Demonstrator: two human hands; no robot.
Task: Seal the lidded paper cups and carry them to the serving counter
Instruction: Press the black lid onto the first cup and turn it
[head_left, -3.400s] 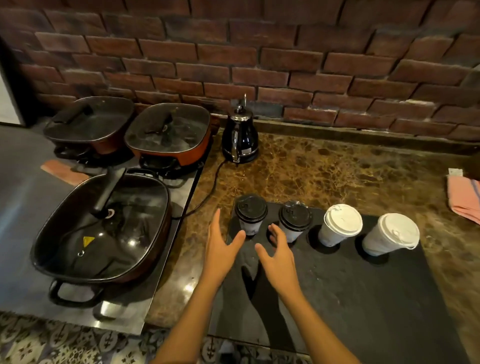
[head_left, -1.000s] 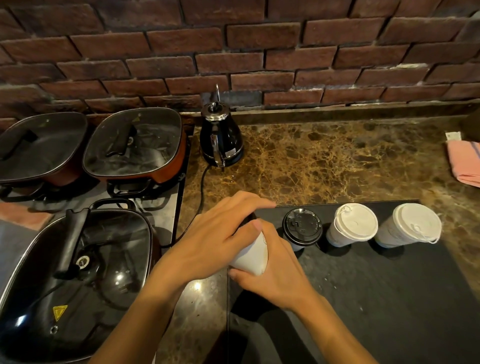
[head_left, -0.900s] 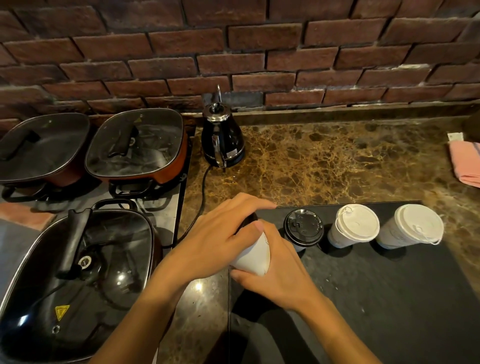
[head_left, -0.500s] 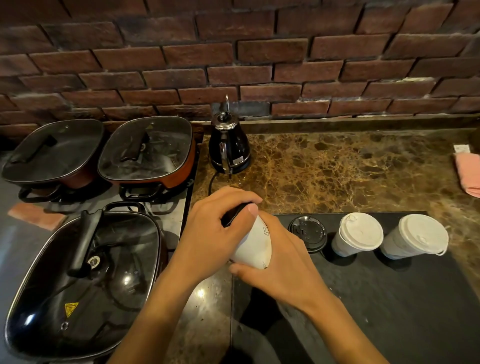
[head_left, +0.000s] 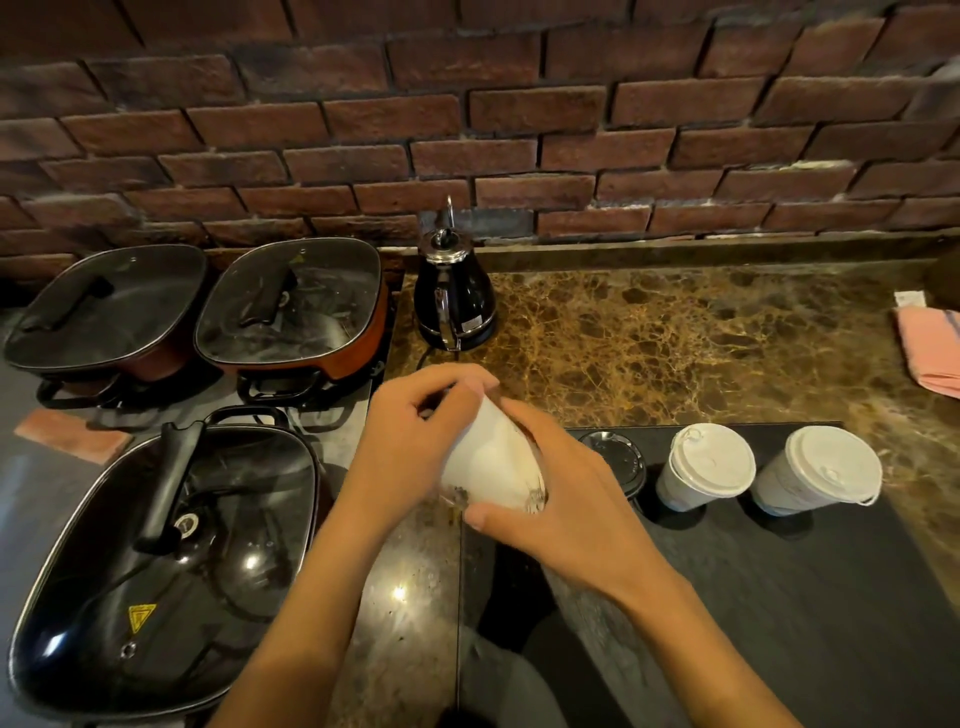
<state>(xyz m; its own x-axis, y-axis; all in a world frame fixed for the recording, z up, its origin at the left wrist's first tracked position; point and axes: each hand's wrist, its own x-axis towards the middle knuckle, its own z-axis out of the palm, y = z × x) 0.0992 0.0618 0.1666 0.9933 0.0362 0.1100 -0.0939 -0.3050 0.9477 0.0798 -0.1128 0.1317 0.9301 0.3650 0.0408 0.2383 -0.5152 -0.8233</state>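
A white paper cup (head_left: 491, 467) is held tilted away from me above the counter's marble edge. My right hand (head_left: 566, 499) wraps its body from the right and below. My left hand (head_left: 415, 431) covers its top end, so its black lid is hidden under the fingers. On the black mat (head_left: 779, 597) stand three more cups in a row: one with a black lid (head_left: 615, 460), partly behind my right hand, then two with white lids (head_left: 709, 465) (head_left: 826, 470).
A black electric kettle (head_left: 454, 296) stands at the back by the brick wall, its cord running toward me. Three lidded pans (head_left: 171, 545) (head_left: 293, 306) (head_left: 106, 306) fill the stove on the left. A pink cloth (head_left: 930, 348) lies at the right edge.
My hands went from open in front of the cups to gripping the leftmost black-lidded cup and lifting it off the mat. Over the last second it tipped further and my left hand shifted over its lid.
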